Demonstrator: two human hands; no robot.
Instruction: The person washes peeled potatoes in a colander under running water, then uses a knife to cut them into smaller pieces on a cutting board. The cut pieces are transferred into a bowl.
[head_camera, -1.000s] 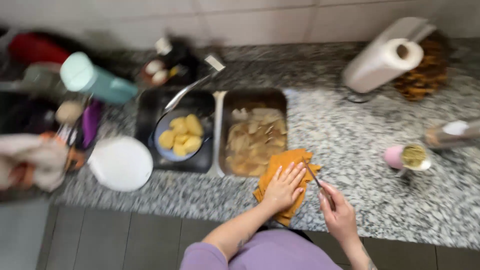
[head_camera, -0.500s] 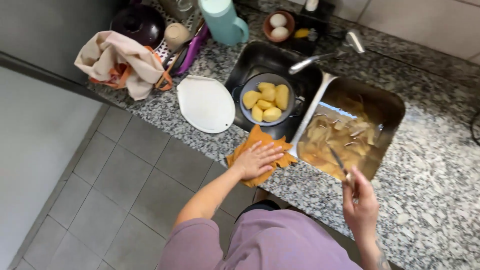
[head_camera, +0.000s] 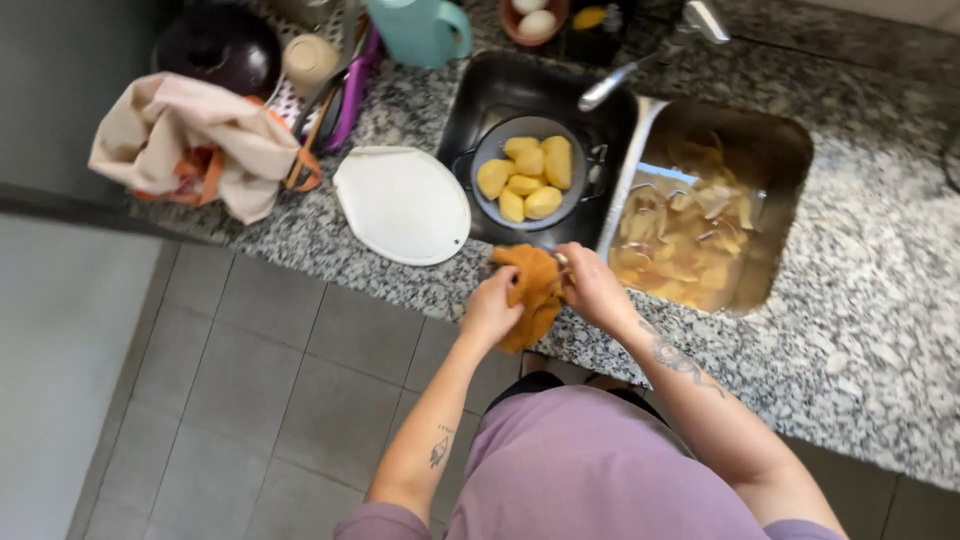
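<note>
A: What is over on the left?

B: A beige cloth bag (head_camera: 190, 140) with orange straps, slumped and soft, on the speckled granite desk (head_camera: 880, 290). Just right of it lies a flat white cutting board (head_camera: 402, 203), smooth and stiff, with rounded corners.

A: And the hands?

B: At the near edge of the desk, in front of the sink. The left hand (head_camera: 490, 305) and the right hand (head_camera: 592, 285) both have their fingers closed on an orange dishcloth (head_camera: 530, 290), bunched up between them (a thin metal tip seems to poke out by the right hand, too small to name).

A: How would that cloth handle?

B: Light and limp, I judge; it folds wherever it is pinched, so any handful will do. It may be damp, which I cannot tell.

A: Further right?

B: A grey metal colander (head_camera: 528, 172) of peeled yellow potatoes (head_camera: 527, 178), likely firm and slick, sits in the dark basin; the steel basin (head_camera: 775, 150) beyond holds thin, floppy potato peels (head_camera: 690, 235).
</note>
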